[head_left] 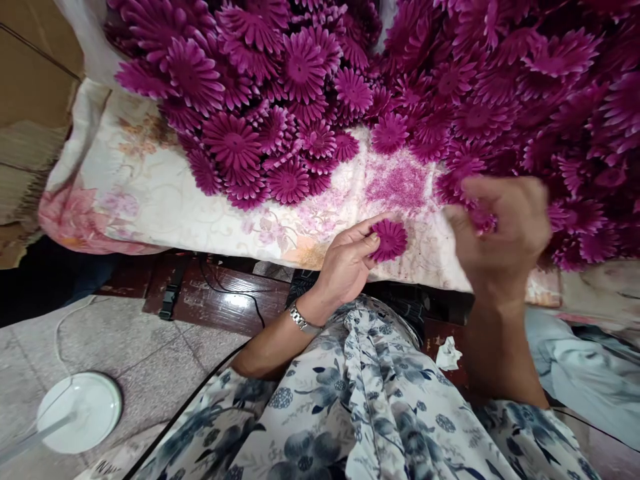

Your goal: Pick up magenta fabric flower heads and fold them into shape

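My left hand (349, 261) pinches a magenta artificial flower head (390, 240) by its edge, thumb on top, near the front edge of the cloth. Its petals face up. To the right, my right hand (505, 227) is raised by the larger flower pile and smeared by motion. A bit of magenta petal (483, 219) shows beside its fingers; whether the hand holds it or it lies behind, I cannot tell. Many loose magenta flower heads (237, 143) are heaped at the far left, and another heap (475, 117) spreads over the right side.
A floral cloth (135, 220) covers the work surface, with purple dust (400, 183) scattered between the heaps. Cardboard (37, 87) stands at the left. Below are a dark red wooden bench (230, 303), a round white base (83, 413) on the floor and a crumpled tissue (449, 353).
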A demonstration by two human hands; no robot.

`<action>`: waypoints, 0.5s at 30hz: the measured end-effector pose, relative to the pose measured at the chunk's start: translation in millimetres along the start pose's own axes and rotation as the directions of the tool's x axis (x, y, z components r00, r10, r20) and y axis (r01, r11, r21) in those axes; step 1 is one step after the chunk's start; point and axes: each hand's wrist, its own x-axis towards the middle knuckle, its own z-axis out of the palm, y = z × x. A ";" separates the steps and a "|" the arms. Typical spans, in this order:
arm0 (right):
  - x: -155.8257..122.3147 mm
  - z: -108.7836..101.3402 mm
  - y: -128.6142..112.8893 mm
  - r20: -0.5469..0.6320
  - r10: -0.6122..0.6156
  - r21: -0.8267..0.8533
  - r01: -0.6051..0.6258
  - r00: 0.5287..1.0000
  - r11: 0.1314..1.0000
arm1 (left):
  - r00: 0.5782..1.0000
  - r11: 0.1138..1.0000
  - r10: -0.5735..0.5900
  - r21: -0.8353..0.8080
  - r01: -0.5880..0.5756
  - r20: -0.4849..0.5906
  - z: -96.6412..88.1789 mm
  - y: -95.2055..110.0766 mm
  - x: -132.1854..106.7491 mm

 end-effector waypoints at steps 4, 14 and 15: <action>-13.1 17.2 -36.6 0.205 -0.104 0.350 0.026 0.973 0.936 | 0.998 0.999 -0.028 -0.020 0.029 0.051 1.2 0.5 0.6; -14.7 23.8 -38.7 0.215 -0.019 0.405 -0.071 0.977 0.911 | 0.996 0.999 -0.027 0.024 0.025 0.088 -5.6 -2.9 0.5; -15.1 23.7 -39.4 0.223 -0.008 0.418 -0.088 0.975 0.904 | 0.996 0.999 -0.021 0.026 0.019 0.085 -6.3 -3.1 0.4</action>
